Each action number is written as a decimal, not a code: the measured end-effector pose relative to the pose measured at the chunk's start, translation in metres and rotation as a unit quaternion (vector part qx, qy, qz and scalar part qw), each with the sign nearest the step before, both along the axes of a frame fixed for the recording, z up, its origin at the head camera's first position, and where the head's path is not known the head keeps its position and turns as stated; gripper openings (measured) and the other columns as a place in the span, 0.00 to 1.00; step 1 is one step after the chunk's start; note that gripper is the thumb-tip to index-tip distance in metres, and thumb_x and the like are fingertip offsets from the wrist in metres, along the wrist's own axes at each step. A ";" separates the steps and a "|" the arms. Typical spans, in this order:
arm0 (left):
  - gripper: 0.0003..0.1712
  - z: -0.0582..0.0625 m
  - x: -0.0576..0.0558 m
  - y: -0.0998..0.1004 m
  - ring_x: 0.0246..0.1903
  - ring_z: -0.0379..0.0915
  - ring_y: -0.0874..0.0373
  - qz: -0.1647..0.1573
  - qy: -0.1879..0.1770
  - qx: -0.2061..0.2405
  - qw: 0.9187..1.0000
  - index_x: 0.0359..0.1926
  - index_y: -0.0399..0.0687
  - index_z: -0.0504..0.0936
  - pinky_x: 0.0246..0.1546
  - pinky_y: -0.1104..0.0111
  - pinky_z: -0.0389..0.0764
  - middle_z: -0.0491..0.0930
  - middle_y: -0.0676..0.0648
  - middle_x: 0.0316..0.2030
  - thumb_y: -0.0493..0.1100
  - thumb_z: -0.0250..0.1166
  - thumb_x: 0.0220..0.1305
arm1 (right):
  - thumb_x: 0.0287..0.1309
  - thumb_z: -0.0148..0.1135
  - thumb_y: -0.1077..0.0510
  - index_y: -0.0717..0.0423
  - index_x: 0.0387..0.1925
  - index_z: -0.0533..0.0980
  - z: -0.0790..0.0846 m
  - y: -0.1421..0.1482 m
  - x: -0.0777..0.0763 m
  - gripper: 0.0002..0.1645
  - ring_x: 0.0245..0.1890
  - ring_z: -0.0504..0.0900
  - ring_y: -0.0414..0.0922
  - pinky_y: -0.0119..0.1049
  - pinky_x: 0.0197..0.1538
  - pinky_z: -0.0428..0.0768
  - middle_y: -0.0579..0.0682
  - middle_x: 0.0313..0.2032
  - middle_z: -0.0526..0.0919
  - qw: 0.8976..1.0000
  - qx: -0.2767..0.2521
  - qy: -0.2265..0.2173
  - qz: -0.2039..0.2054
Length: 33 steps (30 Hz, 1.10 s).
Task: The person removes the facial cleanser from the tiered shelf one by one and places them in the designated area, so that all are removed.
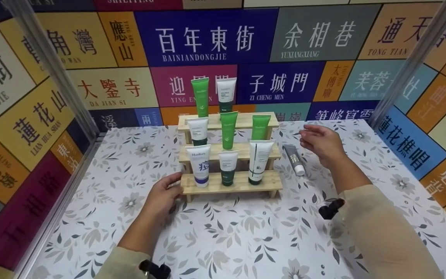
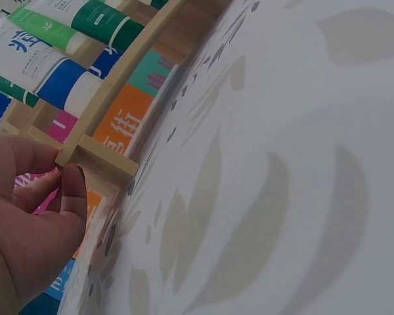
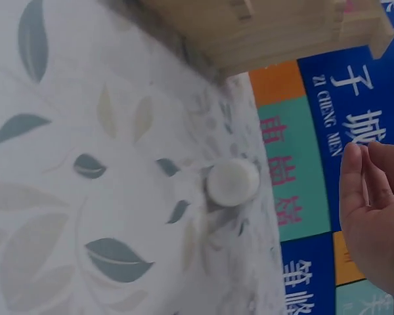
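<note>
A three-tier wooden display stand holds several upright squeeze tubes. My left hand pinches the left end of its lowest step; in the left wrist view the thumb and fingers of that hand meet at the corner of the wood. On that step stand a white tube with a blue base and two white-and-green tubes. To the right of the stand a grey tube with a white cap lies on the table. My right hand hovers beside it, fingers loosely bent and holding nothing.
Green tubes and white ones fill the upper steps. A floral cloth covers the table. Behind it rises a wall of coloured panels with lettering, and transparent corner edges stand at both sides.
</note>
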<state>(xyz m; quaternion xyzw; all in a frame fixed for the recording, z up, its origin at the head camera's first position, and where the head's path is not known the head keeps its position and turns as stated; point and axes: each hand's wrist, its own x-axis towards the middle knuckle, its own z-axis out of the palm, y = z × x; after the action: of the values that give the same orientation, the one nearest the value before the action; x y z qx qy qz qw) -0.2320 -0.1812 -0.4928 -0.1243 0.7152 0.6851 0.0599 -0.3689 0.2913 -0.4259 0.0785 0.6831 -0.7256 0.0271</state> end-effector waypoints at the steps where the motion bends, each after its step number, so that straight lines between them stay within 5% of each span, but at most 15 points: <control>1: 0.32 0.000 0.000 0.000 0.57 0.82 0.53 -0.001 0.000 -0.001 1.000 0.77 0.49 0.73 0.58 0.63 0.81 0.74 0.47 0.74 0.36 0.60 0.74 | 0.71 0.67 0.63 0.53 0.68 0.75 0.005 -0.002 0.001 0.26 0.45 0.90 0.37 0.31 0.53 0.88 0.44 0.52 0.88 1.000 -0.004 0.004 0.000; 11: 0.30 -0.001 -0.001 0.000 0.63 0.80 0.53 0.005 -0.006 -0.010 1.000 0.76 0.51 0.74 0.62 0.62 0.81 0.73 0.50 0.75 0.38 0.60 0.75 | 0.69 0.70 0.61 0.54 0.65 0.78 0.039 -0.025 0.013 0.25 0.47 0.90 0.41 0.32 0.51 0.89 0.46 0.52 0.89 0.998 0.010 0.061 0.000; 17: 0.32 -0.002 0.002 0.000 0.61 0.81 0.51 -0.004 0.028 -0.006 1.000 0.77 0.44 0.72 0.57 0.66 0.82 0.73 0.43 0.75 0.34 0.59 0.74 | 0.68 0.71 0.60 0.56 0.64 0.78 0.054 -0.039 0.016 0.24 0.46 0.89 0.42 0.32 0.50 0.89 0.46 0.49 0.90 0.996 0.002 0.093 0.012; 33: 0.31 -0.001 0.001 -0.001 0.64 0.80 0.51 -0.011 0.019 -0.009 1.000 0.77 0.45 0.72 0.61 0.63 0.81 0.73 0.45 0.75 0.36 0.59 0.75 | 0.65 0.74 0.60 0.53 0.61 0.81 0.108 -0.088 0.009 0.24 0.45 0.87 0.45 0.33 0.50 0.89 0.50 0.50 0.87 0.990 -0.023 0.130 0.048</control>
<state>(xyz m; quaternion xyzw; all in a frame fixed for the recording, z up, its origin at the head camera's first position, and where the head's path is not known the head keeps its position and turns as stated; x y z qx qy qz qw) -0.2310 -0.1822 -0.4937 -0.1042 0.7236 0.6803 0.0526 -0.3600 0.2037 -0.3179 -0.0499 0.6672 -0.7427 -0.0253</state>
